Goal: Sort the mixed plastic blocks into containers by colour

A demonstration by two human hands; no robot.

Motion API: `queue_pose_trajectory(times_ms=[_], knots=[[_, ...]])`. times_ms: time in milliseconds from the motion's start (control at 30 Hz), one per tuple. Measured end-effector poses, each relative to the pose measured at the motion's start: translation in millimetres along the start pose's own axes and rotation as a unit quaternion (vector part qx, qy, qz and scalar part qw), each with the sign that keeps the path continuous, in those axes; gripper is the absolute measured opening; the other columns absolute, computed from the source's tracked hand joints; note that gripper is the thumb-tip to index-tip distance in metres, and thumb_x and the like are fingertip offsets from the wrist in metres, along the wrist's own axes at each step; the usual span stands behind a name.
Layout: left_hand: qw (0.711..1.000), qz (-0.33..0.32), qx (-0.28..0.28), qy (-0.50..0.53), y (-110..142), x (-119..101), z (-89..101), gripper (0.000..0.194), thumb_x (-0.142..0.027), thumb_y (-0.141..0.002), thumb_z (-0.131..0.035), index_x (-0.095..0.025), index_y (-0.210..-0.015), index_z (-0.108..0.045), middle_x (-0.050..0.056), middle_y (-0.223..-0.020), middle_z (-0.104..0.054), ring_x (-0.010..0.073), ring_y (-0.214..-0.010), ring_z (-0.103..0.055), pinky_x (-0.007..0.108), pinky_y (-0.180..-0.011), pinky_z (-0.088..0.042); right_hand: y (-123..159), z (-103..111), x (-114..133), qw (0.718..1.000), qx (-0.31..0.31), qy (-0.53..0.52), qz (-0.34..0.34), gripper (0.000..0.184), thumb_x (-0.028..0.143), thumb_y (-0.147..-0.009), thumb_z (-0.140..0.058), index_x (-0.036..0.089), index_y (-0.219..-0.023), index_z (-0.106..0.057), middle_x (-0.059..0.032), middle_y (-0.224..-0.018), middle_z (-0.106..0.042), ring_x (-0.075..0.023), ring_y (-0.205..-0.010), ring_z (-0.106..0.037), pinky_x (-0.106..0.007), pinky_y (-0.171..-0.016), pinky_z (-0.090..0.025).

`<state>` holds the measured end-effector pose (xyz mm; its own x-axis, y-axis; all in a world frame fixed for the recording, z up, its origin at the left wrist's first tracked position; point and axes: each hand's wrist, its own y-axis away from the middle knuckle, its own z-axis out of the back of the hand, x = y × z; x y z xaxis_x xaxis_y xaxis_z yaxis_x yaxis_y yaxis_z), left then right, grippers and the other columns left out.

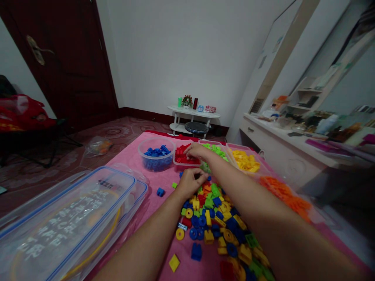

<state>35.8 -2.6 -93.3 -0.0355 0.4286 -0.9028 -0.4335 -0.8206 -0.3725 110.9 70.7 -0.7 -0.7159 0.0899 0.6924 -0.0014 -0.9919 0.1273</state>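
My right hand (195, 151) is over the tub of red blocks (187, 165), its fingers slightly apart and pointing down at the red pieces; no block shows between them. Just nearer to me, my left hand (190, 180) is at the far edge of a mixed pile of toy building blocks (224, 216). Its thumb and fingers are curled together, and what they hold, if anything, is hidden. The pile has yellow, blue, green, red and orange pieces, some of them ring-shaped. My right forearm covers part of it.
A round tub of blue blocks (156, 162) stands left of the red one. To the right are tubs of green blocks (216, 150), yellow blocks (246, 160) and orange blocks (284, 197). Large clear lidded boxes (79, 222) lie at the left on the pink cloth (131, 156).
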Motion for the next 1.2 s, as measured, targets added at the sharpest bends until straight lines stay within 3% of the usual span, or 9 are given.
queue_pose_trajectory(times_ms=[167, 300, 400, 500, 633, 733, 867, 1200], knots=[[1.000, 0.002, 0.006, 0.002, 0.9, 0.0, 0.4, 0.026, -0.034, -0.080, -0.057, -0.012, -0.069, -0.066, 0.002, -0.065, -0.066, 0.0126, -0.060, -0.055, 0.022, -0.057, -0.039, 54.1, 31.8, -18.5, 0.995, -0.057, 0.010, 0.083, 0.031, 0.004, -0.071, -0.055, 0.012, -0.097, -0.070, -0.0067, -0.091, -0.071, -0.0128, -0.073, -0.062, -0.023, -0.071, -0.048], [1.000, -0.009, 0.009, 0.006, 2.0, 0.3, 1.4, 0.027, -0.035, -0.081, -0.057, -0.013, -0.068, -0.065, 0.002, -0.065, -0.064, 0.0125, -0.060, -0.055, 0.021, -0.057, -0.039, 136.1, 45.9, -54.6, 0.971, -0.154, 0.071, 0.168, 0.029, 0.017, -0.076, -0.057, 0.015, -0.103, -0.068, -0.0079, -0.101, -0.068, -0.0181, -0.086, -0.062, -0.033, -0.082, -0.048], [1.000, -0.012, 0.011, 0.007, 2.1, -0.1, 1.9, 0.028, -0.036, -0.080, -0.057, -0.014, -0.066, -0.065, 0.002, -0.063, -0.064, 0.0128, -0.060, -0.056, 0.022, -0.056, -0.039, 213.2, 35.2, -91.0, 0.957, -0.183, 0.117, 0.190, 0.038, 0.034, -0.082, -0.056, 0.023, -0.118, -0.061, -0.0094, -0.121, -0.059, -0.0252, -0.112, -0.055, -0.041, -0.096, -0.043], [1.000, -0.005, 0.004, 0.009, 1.5, -0.8, 1.4, 0.028, -0.037, -0.079, -0.059, -0.014, -0.065, -0.065, 0.002, -0.062, -0.063, 0.0131, -0.059, -0.055, 0.022, -0.055, -0.039, 282.4, 12.8, -131.4, 0.952, -0.170, 0.190, 0.169, 0.065, 0.050, -0.075, -0.061, 0.035, -0.136, -0.046, -0.0068, -0.145, -0.038, -0.0348, -0.130, -0.039, -0.051, -0.103, -0.035], [1.000, 0.006, 0.009, 0.002, 1.4, -2.7, 0.6, 0.028, -0.037, -0.079, -0.058, -0.014, -0.066, -0.065, 0.003, -0.064, -0.065, 0.0132, -0.059, -0.056, 0.022, -0.056, -0.039, 334.9, -9.8, -176.6, 0.935, -0.143, 0.264, 0.189, 0.098, 0.066, -0.057, -0.068, 0.043, -0.144, -0.028, 0.0004, -0.156, -0.013, -0.0439, -0.135, -0.025, -0.060, -0.106, -0.026], [1.000, 0.004, 0.010, -0.004, 2.1, -3.3, 0.6, 0.028, -0.038, -0.079, -0.058, -0.014, -0.066, -0.064, 0.002, -0.063, -0.063, 0.0129, -0.059, -0.055, 0.022, -0.056, -0.038, 341.5, -13.1, -195.7, 0.941, -0.178, 0.260, 0.126, 0.104, 0.064, -0.060, -0.068, 0.038, -0.148, -0.017, -0.0019, -0.157, -0.004, -0.0432, -0.137, -0.019, -0.061, -0.106, -0.027], [1.000, 0.008, 0.006, 0.003, 2.7, -2.1, 0.7, 0.029, -0.039, -0.079, -0.059, -0.014, -0.066, -0.063, 0.002, -0.062, -0.061, 0.0124, -0.058, -0.053, 0.022, -0.056, -0.039, 322.6, -9.1, -202.6, 0.956, -0.200, 0.211, 0.043, 0.100, 0.061, -0.070, -0.063, 0.032, -0.149, -0.011, -0.0076, -0.157, -0.002, -0.0383, -0.140, -0.015, -0.059, -0.105, -0.030], [0.999, 0.016, -0.005, 0.031, 1.6, -4.8, 1.3, 0.028, -0.039, -0.076, -0.062, -0.015, -0.064, -0.066, 0.002, -0.061, -0.063, 0.0130, -0.057, -0.055, 0.022, -0.056, -0.039, 254.1, -18.3, -160.7, 0.981, -0.161, 0.087, 0.069, 0.084, 0.062, -0.079, -0.052, 0.022, -0.147, -0.024, -0.0118, -0.156, -0.012, -0.0291, -0.143, -0.006, -0.052, -0.112, -0.018]])
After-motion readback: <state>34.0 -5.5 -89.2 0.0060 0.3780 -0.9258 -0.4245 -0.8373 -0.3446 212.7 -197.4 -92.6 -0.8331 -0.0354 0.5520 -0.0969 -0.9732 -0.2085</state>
